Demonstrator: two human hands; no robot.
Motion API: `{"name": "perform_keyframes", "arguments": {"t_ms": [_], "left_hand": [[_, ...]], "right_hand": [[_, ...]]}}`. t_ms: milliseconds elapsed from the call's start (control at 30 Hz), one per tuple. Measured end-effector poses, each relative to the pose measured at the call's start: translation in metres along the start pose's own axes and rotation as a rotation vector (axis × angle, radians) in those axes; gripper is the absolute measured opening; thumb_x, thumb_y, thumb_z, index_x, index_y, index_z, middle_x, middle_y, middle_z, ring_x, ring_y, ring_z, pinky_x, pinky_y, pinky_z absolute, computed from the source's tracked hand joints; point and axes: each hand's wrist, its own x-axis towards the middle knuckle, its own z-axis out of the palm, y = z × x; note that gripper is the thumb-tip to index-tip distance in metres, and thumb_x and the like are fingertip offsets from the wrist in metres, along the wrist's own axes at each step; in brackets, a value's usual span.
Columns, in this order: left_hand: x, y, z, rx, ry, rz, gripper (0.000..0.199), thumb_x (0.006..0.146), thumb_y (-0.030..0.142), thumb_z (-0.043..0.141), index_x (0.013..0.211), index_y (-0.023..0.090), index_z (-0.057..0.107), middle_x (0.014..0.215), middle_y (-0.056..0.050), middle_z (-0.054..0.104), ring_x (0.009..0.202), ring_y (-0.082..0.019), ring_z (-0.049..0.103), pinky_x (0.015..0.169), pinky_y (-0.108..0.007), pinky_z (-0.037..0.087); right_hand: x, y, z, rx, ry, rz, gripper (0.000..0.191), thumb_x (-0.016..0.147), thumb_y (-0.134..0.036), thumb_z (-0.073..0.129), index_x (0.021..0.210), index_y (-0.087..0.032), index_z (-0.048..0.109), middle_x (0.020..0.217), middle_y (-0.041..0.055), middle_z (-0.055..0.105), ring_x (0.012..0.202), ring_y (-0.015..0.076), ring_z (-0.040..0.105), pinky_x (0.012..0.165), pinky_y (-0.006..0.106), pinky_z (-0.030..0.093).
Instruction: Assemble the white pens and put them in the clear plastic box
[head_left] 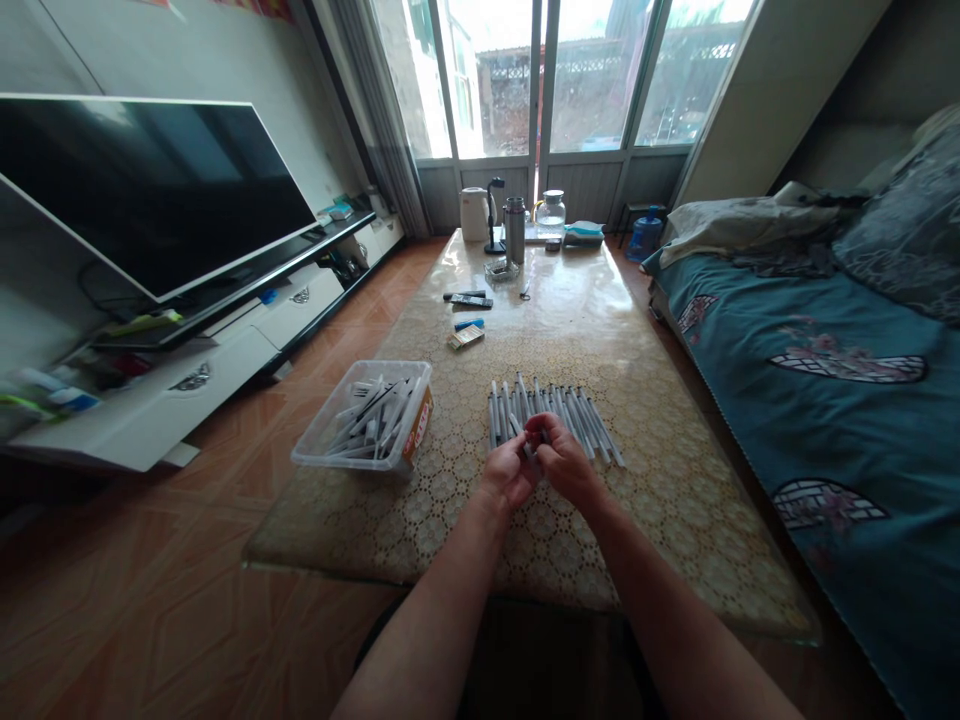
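Note:
Several pale pens [592, 425] with dark ends lie side by side in a row on the patterned table. Over the near edge of that row, my left hand [511, 472] and my right hand [562, 458] meet. A pale pen is held between them, its lower part hidden by the fingers. My left hand is closed round it, and the fingers of my right hand are pinched at it. To the left of the hands stands a clear plastic box [360, 462] holding many loose pens and pen parts.
The table [450, 520] carries a small box [466, 339], a blue lighter-like item [469, 324] and dark remotes [471, 300]. At its far end stand a flask [515, 232], a white kettle [474, 215] and a glass jug [551, 212]. A bed [795, 400] is at the right.

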Motion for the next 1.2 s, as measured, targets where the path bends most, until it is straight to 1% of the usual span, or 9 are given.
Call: {"name": "perform_keyframes", "arguments": {"t_ms": [133, 300, 400, 500, 567, 667, 900, 1033, 1200], "left_hand": [[0.002, -0.001, 0.005, -0.059, 0.029, 0.029, 0.024, 0.088, 0.01, 0.043, 0.071, 0.012, 0.059, 0.069, -0.006, 0.061, 0.059, -0.01, 0.059, 0.061, -0.019, 0.049], [0.002, 0.0, 0.004, -0.077, 0.034, -0.011, 0.022, 0.09, 0.018, 0.042, 0.076, 0.012, 0.057, 0.071, -0.007, 0.062, 0.06, -0.012, 0.06, 0.06, -0.024, 0.05], [0.0, 0.002, 0.001, -0.031, 0.058, -0.016, 0.02, 0.091, 0.025, 0.041, 0.082, 0.013, 0.055, 0.073, -0.008, 0.062, 0.061, -0.014, 0.062, 0.057, -0.027, 0.049], [-0.003, 0.005, 0.0, 0.028, 0.05, -0.011, 0.019, 0.091, 0.03, 0.042, 0.08, 0.017, 0.05, 0.061, 0.0, 0.051, 0.044, -0.008, 0.048, 0.042, -0.018, 0.036], [-0.007, 0.008, 0.001, 0.06, -0.009, -0.02, 0.019, 0.09, 0.033, 0.043, 0.079, 0.018, 0.048, 0.058, 0.003, 0.045, 0.039, -0.006, 0.038, 0.037, -0.015, 0.025], [-0.017, 0.012, 0.003, 0.088, -0.049, 0.014, 0.019, 0.089, 0.035, 0.047, 0.083, 0.017, 0.049, 0.063, 0.002, 0.047, 0.043, -0.005, 0.04, 0.037, -0.014, 0.022], [-0.057, 0.054, 0.01, 0.32, -0.129, 0.341, 0.028, 0.072, 0.02, 0.067, 0.096, 0.019, 0.053, 0.072, 0.002, 0.051, 0.05, -0.005, 0.044, 0.04, -0.013, 0.025], [-0.074, 0.108, -0.001, 0.736, 0.101, 0.648, 0.018, 0.077, 0.022, 0.057, 0.095, 0.021, 0.054, 0.068, 0.002, 0.052, 0.046, -0.007, 0.042, 0.041, -0.017, 0.028], [-0.082, 0.182, -0.029, 1.53, 0.646, 0.96, 0.012, 0.077, 0.018, 0.055, 0.089, 0.02, 0.057, 0.077, -0.005, 0.062, 0.07, -0.018, 0.058, 0.066, -0.027, 0.042]], "right_hand": [[-0.001, 0.002, 0.003, 0.116, -0.067, 0.009, 0.039, 0.061, -0.009, 0.044, 0.096, -0.021, 0.056, 0.094, 0.0027, 0.06, 0.093, 0.0165, 0.057, 0.089, 0.032, 0.043], [0.002, 0.004, -0.008, 0.134, -0.024, 0.017, 0.039, 0.061, -0.011, 0.044, 0.097, -0.021, 0.054, 0.096, 0.0042, 0.061, 0.092, 0.0175, 0.059, 0.087, 0.032, 0.045], [0.008, 0.006, -0.027, -0.144, 0.149, -0.034, 0.035, 0.065, -0.012, 0.043, 0.097, -0.019, 0.056, 0.102, 0.0076, 0.059, 0.098, 0.0203, 0.056, 0.09, 0.035, 0.043], [0.011, 0.011, -0.051, -0.571, 0.259, -0.032, 0.034, 0.067, -0.01, 0.042, 0.096, -0.016, 0.059, 0.101, 0.0118, 0.057, 0.1, 0.0237, 0.053, 0.092, 0.036, 0.041], [0.011, 0.017, -0.066, -0.811, 0.256, 0.013, 0.038, 0.067, -0.007, 0.043, 0.1, -0.013, 0.06, 0.103, 0.0151, 0.057, 0.104, 0.0262, 0.051, 0.095, 0.037, 0.037], [0.007, 0.026, -0.083, -1.059, 0.215, 0.111, 0.042, 0.07, -0.007, 0.045, 0.11, -0.008, 0.06, 0.108, 0.0199, 0.056, 0.108, 0.0302, 0.049, 0.095, 0.039, 0.035], [0.005, 0.04, -0.099, -1.185, 0.07, 0.246, 0.044, 0.076, -0.006, 0.042, 0.117, -0.008, 0.058, 0.105, 0.0209, 0.058, 0.104, 0.0289, 0.053, 0.088, 0.034, 0.036], [0.005, 0.041, -0.098, -1.188, 0.061, 0.279, 0.04, 0.079, -0.007, 0.04, 0.114, -0.01, 0.059, 0.102, 0.0205, 0.06, 0.096, 0.0275, 0.056, 0.082, 0.034, 0.038], [0.004, 0.04, -0.099, -1.179, 0.09, 0.308, 0.04, 0.078, -0.007, 0.041, 0.113, -0.009, 0.057, 0.1, 0.0212, 0.061, 0.095, 0.0273, 0.058, 0.078, 0.033, 0.039]]}}
